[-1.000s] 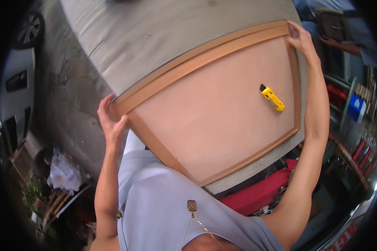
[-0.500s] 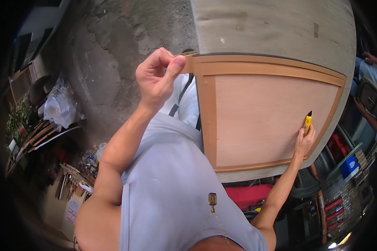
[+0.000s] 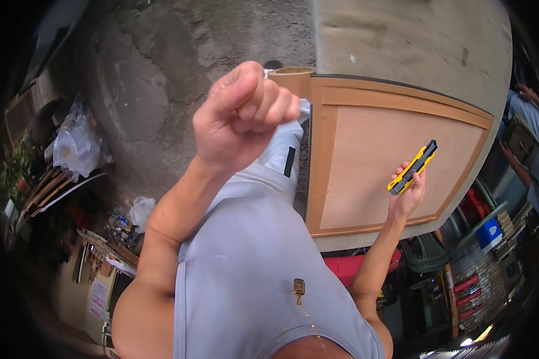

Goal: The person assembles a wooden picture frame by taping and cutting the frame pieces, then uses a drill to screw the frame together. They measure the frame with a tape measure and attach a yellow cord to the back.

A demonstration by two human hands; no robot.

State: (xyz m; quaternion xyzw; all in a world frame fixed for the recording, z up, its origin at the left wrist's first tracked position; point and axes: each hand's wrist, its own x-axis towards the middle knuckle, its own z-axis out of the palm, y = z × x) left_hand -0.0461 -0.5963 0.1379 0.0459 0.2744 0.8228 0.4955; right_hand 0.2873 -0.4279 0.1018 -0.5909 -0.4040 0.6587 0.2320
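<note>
A yellow and black utility knife point(image 3: 412, 167) lies slanted on a framed wooden panel point(image 3: 377, 173), toward the panel's right side, its upper end pointing up and right. The right hand point(image 3: 406, 194) reaches in from below the knife and closes its fingers around the knife's lower end, thumb and fingertips pinching the handle against the board. The panel is a flat sheet of pale brown board with a raised wooden frame round its edge, and it rests on a grey, worn tabletop point(image 3: 413, 42) that extends beyond the panel's top edge. Well to the left of the panel, the left hand point(image 3: 242, 116) is raised close to the camera and curled into a tight fist, fingers pressed together; whether it grips anything cannot be told. Just behind that fist, at the panel's upper left corner, sits a roll of brown tape point(image 3: 291, 76). The person wears a light grey sleeveless shirt point(image 3: 251, 263). Left of the panel lies bare concrete ground point(image 3: 161, 78). Beyond the panel's right edge, another person's arm point(image 3: 518, 164) shows.
</note>
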